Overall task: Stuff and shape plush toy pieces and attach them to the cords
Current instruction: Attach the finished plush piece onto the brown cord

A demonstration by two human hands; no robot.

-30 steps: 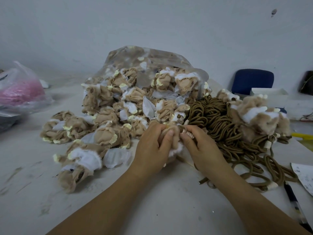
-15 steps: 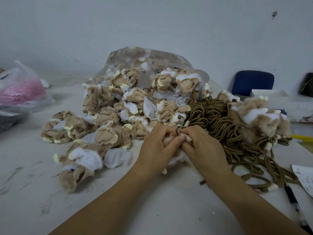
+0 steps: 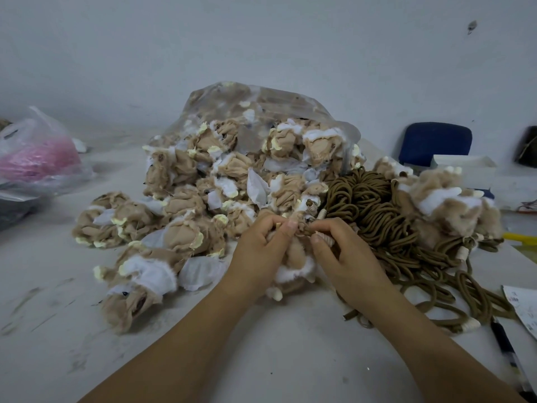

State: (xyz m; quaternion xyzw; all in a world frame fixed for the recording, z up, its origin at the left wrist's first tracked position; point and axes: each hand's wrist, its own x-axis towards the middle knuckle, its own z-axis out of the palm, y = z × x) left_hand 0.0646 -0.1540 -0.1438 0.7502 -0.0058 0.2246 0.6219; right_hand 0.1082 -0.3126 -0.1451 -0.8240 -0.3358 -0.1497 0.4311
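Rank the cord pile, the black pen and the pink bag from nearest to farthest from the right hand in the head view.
1. Cord pile: directly beside the right hand, on its far side.
2. Black pen: on the table near the right edge.
3. Pink bag: far left, across the table.

Plain white wall behind scuffed white table, blue chair far rt.
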